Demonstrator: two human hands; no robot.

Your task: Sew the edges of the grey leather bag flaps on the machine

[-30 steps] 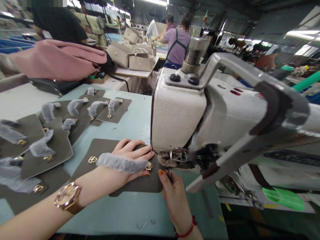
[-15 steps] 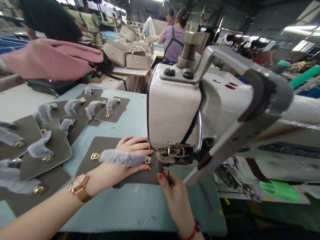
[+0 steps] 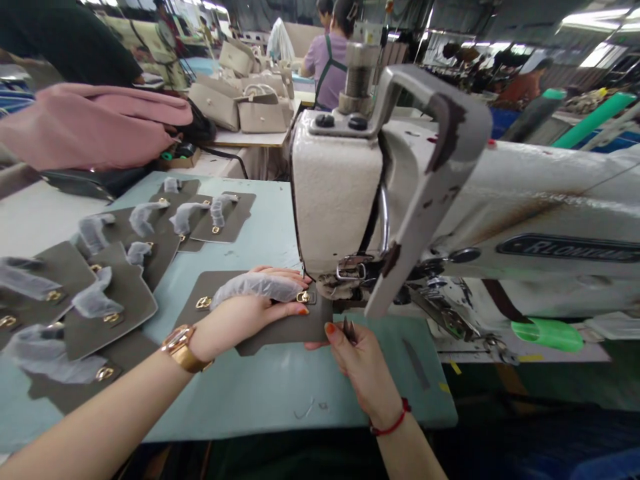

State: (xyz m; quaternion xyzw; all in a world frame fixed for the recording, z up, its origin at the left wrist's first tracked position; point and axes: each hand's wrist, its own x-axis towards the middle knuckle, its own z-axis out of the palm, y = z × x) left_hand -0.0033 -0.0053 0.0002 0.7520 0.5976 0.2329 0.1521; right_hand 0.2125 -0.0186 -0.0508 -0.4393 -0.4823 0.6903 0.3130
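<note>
My left hand [image 3: 245,317] lies flat with stretched fingers on a dark grey bag panel [image 3: 285,328]. A handle wrapped in whitish film [image 3: 255,287] arches across this hand and hides part of its fingers, while the thumb shows in front. Gold buckles [image 3: 203,303] fix the handle at its ends. At the panel's right front corner, my right hand [image 3: 363,363] is closed, with the dark pointed blades of thread snips [image 3: 349,329] sticking up from it. Its thumb and fingertips touch the panel edge. The panel's far right part runs beneath the sewing machine head [image 3: 335,193]; the needle's exact spot is hard to make out.
More grey panels with wrapped handles [image 3: 107,293] overlap at the left of the pale blue tabletop [image 3: 225,407]. Behind lie a pink cloth [image 3: 105,123] and beige handbags [image 3: 263,115]. A metal lever [image 3: 425,200] slants before the machine. Co-workers sit farther back.
The view has shifted a little, so the machine lever appears farther left. The right hand's fingertips now show under the panel edge. Both hands stay at the panel, and the snips remain in the right hand.
</note>
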